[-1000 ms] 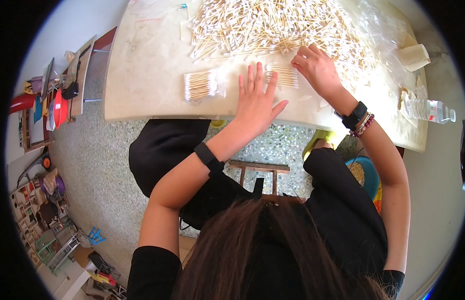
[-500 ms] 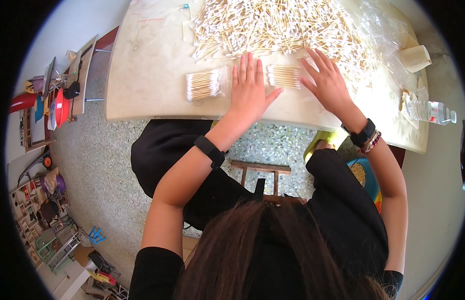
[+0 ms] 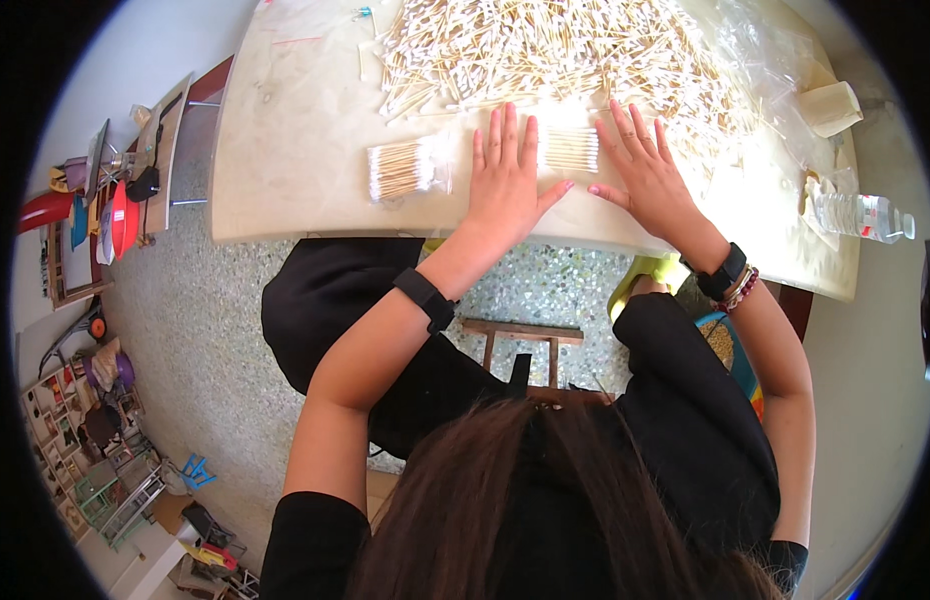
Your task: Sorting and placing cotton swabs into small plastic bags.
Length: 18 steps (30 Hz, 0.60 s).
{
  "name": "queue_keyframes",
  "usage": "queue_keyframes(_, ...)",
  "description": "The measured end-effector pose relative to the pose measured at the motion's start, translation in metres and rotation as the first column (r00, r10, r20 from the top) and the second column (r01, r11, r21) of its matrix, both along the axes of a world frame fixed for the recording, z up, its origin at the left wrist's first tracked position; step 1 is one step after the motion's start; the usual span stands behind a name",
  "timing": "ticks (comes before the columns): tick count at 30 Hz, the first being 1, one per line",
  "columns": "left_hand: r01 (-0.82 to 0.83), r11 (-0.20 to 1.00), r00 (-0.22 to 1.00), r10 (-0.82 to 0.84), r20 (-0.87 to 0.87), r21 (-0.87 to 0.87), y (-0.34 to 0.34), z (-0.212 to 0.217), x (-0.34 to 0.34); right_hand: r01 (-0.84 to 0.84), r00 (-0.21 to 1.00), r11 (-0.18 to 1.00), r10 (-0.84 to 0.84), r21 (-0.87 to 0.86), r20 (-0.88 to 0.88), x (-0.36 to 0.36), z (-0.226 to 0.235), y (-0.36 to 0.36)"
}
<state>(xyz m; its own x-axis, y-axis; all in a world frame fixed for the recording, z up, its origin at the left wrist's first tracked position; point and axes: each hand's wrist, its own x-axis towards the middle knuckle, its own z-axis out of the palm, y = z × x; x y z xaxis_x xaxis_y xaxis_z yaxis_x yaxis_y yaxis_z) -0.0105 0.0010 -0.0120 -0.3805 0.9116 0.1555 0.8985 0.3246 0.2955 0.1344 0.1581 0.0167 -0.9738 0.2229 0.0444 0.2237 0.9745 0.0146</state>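
Between my two hands lies a small row of cotton swabs (image 3: 571,150), their wooden sticks side by side and white tips at both ends. My left hand (image 3: 507,175) rests open at the row's left end, fingers stretched away from me. At its right end my right hand (image 3: 647,172) is open too, fingers spread and thumb pointing inward. Left of my left hand lies a bundle of cotton swabs in a clear plastic bag (image 3: 400,169). Beyond both hands spreads a big loose heap of cotton swabs (image 3: 545,50).
Clear plastic bags (image 3: 775,60) lie at the table's far right, near a cream-coloured paper piece (image 3: 829,110). A plastic bottle (image 3: 865,217) lies on its side at the right edge. Below the table stand a wooden stool (image 3: 523,331) and a blue basin (image 3: 742,372).
My right hand has closed in on the row's right end, its thumb drawn nearer me. My left hand has shifted slightly right, against the row's left end.
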Motion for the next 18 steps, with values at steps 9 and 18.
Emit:
queue_keyframes(9, -0.022, 0.999, 1.0, 0.021, -0.019, -0.039, -0.001, 0.002, 0.001, 0.046, 0.999, 0.999, -0.046, -0.023, 0.022, 0.001, -0.003, -0.009)
queue_keyframes(18, -0.023, 1.0, 0.998, 0.023, -0.053, -0.001, 0.003, -0.006, 0.003, 0.096, 0.995, 0.995, -0.096, 0.031, -0.008, -0.007, -0.013, -0.029)
